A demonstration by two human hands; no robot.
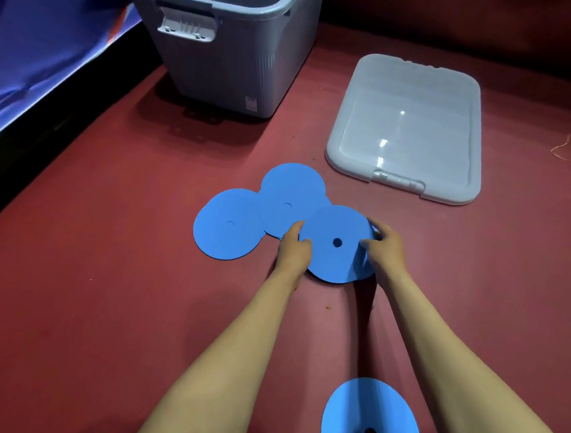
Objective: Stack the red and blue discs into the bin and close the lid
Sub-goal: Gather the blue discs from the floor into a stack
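Head view. We grip one blue disc [337,246] by its opposite edges: the left hand [291,249] pinches the near-left rim, the right hand [382,248] curls over the right rim, so both sets of fingers are closed on this disc. It sits tilted over the red floor [115,312], overlapping two more blue discs [230,224] [289,199] that lie flat just behind it; a fourth blue disc [369,413] lies close to us between the forearms. No red disc is in view. The grey bin [232,51] stands open, well apart at the far side, and its lid [406,130] lies upturned on the floor to the right.

Risks, as we judge them: the disc looks thin and pliable, so an edge grip may let it bend and slip; lifting it may drag the overlapped neighbours; the near disc may be overlooked.
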